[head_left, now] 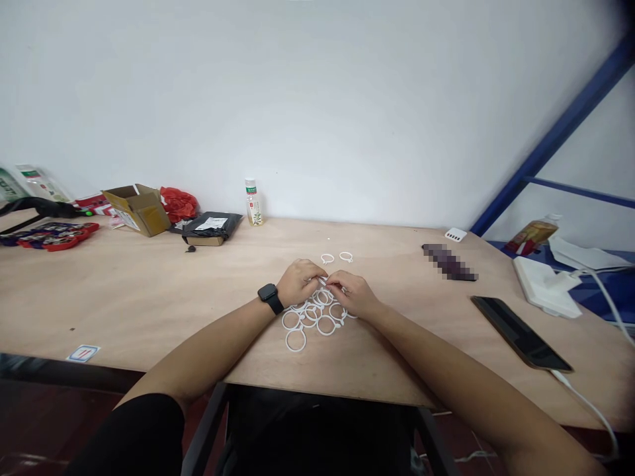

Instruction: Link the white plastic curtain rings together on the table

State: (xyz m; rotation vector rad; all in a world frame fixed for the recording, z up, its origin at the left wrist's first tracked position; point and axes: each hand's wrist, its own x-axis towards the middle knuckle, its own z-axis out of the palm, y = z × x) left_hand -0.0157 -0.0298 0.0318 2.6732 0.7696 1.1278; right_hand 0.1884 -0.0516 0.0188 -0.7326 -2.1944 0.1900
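Note:
Between the fingertips of both hands is a small white piece (322,281), apparently one of the white plastic curtain rings; the fingers mostly cover it. My left hand (299,283), with a black watch on its wrist, pinches it from the left. From the other side my right hand (353,293) closes its thumb and fingers on it. Just below the hands lies a loose pile of white curtain rings (296,350), thin hoops with small tabs, partly hidden under both hands. Two more rings lie apart beyond the fingertips, a left ring (325,262) and a right ring (350,260).
A bottle (254,205) stands by the wall. Left of it are a black package (213,225), a red bag (178,203) and an open cardboard box (136,208). On the right lie a phone (520,332) on a cable, a white power strip (546,286) and a pixelated dark item (449,262).

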